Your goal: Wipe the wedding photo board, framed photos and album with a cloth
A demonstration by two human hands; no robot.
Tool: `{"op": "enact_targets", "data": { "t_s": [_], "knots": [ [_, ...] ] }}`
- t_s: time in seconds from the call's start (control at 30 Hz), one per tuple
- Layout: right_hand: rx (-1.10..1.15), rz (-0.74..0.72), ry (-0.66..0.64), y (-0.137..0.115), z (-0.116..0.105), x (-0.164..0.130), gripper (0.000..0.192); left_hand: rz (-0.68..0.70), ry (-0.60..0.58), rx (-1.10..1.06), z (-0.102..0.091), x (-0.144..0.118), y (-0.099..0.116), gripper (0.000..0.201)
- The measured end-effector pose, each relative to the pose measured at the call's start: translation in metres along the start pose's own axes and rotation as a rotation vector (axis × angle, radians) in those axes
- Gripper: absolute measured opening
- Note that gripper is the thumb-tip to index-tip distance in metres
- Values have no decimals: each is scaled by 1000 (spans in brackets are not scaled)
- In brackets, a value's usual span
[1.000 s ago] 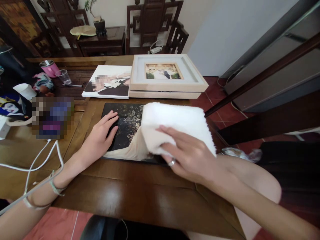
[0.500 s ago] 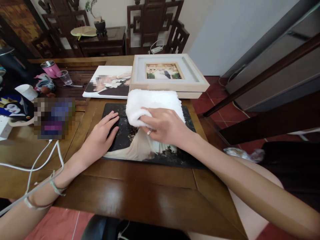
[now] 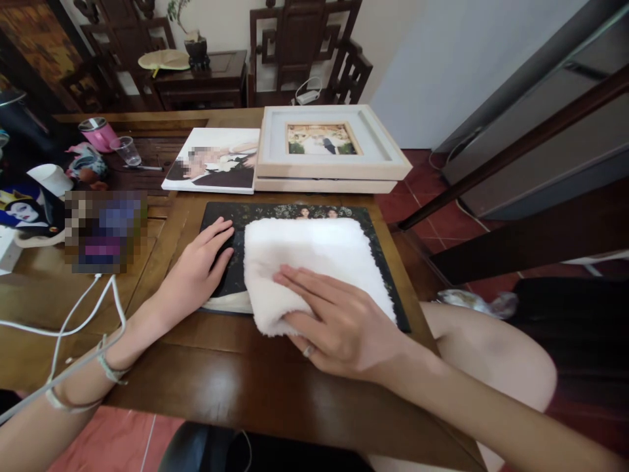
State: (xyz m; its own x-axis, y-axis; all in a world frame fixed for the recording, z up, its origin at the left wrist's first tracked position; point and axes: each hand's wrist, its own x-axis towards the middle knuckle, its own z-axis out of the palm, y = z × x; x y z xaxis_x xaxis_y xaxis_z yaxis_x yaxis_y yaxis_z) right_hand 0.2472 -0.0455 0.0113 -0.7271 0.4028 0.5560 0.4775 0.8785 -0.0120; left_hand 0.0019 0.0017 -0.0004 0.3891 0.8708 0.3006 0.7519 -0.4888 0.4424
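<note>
A dark photo print (image 3: 236, 226) lies flat on the wooden table (image 3: 246, 387) in front of me. My left hand (image 3: 196, 269) rests flat on its left edge, fingers spread. A folded white towel (image 3: 314, 259) covers most of the print's middle and near part. My right hand (image 3: 339, 321) presses flat on the towel's near edge, fingers pointing left, a ring on one finger.
A pale framed photo (image 3: 329, 147) and a white-bordered print (image 3: 213, 160) lie behind the dark print. A pink cup (image 3: 98, 133), a clear glass (image 3: 128, 151), a white cup (image 3: 49, 178) and white cables (image 3: 73, 321) are at the left. The table's right edge drops to a red tiled floor.
My right hand has pulled the towel from the print's far edge back toward me, over the near part. The left hand has stayed put.
</note>
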Motion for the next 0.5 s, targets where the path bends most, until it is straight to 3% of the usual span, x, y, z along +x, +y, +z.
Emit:
{"op": "enact_targets", "data": {
  "t_s": [0.1, 0.37, 0.5],
  "knots": [
    [44, 15, -7, 6, -6, -6, 17, 2, -1, 15, 0, 0, 0, 40],
    [-203, 228, -49, 69, 5, -9, 17, 0, -6, 39, 0, -1, 0, 41],
    [-244, 225, -47, 72, 17, 0, 14, 12, 2, 47, 1, -1, -1, 40]
  ]
}}
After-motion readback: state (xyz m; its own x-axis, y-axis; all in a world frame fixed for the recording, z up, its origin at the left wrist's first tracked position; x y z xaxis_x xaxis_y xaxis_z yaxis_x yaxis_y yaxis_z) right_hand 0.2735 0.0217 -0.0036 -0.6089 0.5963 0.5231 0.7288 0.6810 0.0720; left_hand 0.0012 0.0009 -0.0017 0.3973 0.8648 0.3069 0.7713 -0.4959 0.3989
